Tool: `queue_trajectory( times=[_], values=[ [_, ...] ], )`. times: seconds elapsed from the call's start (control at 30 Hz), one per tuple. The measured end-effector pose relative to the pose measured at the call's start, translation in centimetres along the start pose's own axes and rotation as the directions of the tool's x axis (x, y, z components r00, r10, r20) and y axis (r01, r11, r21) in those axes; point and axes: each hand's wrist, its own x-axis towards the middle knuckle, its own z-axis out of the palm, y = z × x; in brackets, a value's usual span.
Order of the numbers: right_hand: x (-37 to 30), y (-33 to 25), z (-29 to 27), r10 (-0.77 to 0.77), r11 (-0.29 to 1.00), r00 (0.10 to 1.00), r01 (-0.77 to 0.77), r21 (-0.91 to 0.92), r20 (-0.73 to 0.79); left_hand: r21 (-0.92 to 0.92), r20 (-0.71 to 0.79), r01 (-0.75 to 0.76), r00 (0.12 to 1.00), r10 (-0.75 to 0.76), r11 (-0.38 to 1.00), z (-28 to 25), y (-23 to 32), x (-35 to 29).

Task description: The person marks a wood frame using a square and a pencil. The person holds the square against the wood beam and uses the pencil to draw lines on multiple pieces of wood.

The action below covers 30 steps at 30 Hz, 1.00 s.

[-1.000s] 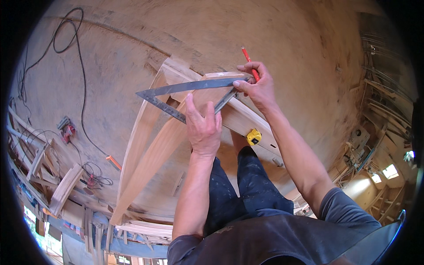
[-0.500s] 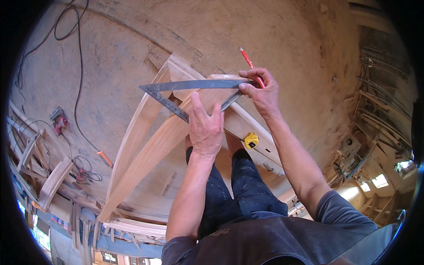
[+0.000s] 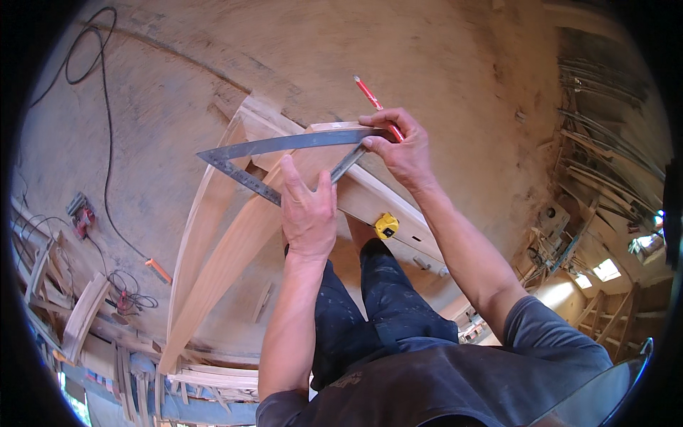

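Observation:
A grey metal triangular square (image 3: 302,140) lies over curved pale wooden pieces. My left hand (image 3: 310,213) is closed on its near corner, with the index finger and thumb raised along the metal. At its right end, my right hand (image 3: 402,153) pinches the square between thumb and fingers and also holds a red pencil (image 3: 368,92), which points up and away. A long curved wooden plank (image 3: 220,281) runs from beneath the square toward the lower left, beside another curved board (image 3: 206,206). Part of the square's near corner is hidden behind my left hand.
A yellow tape measure (image 3: 386,225) rests on a board (image 3: 405,206) just right of my left hand. To the left on the floor are a red power tool (image 3: 81,215), a black cable (image 3: 107,135) with an orange end, and stacked timber (image 3: 85,313).
The whole view has shifted, so hands, square and wood appear farther left. Both hands keep their hold, and the square stays about where it was on the wood.

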Motion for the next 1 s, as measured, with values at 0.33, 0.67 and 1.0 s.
queue_trajectory(
  times=[0.33, 0.67, 1.0],
  values=[
    [-0.1, 0.5, 0.3, -0.04, 0.998, 0.998, 0.042, 0.054, -0.042, 0.034, -0.026, -0.023, 0.999, 0.024, 0.999, -0.2, 0.2, 0.1],
    [-1.9, -1.7, -1.6, -0.217, 0.928, 0.975, 0.223, -0.298, 0.051, 0.082, -0.01, -0.008, 1.0, 0.009, 0.997, -0.1, 0.2, 0.1],
    [-2.7, -7.5, -3.2, -0.296, 0.786, 0.894, 0.428, -0.447, 0.336, 0.113, -0.037, -0.04, 0.998, 0.044, 0.993, 0.3, -0.1, 0.0]
  ],
)
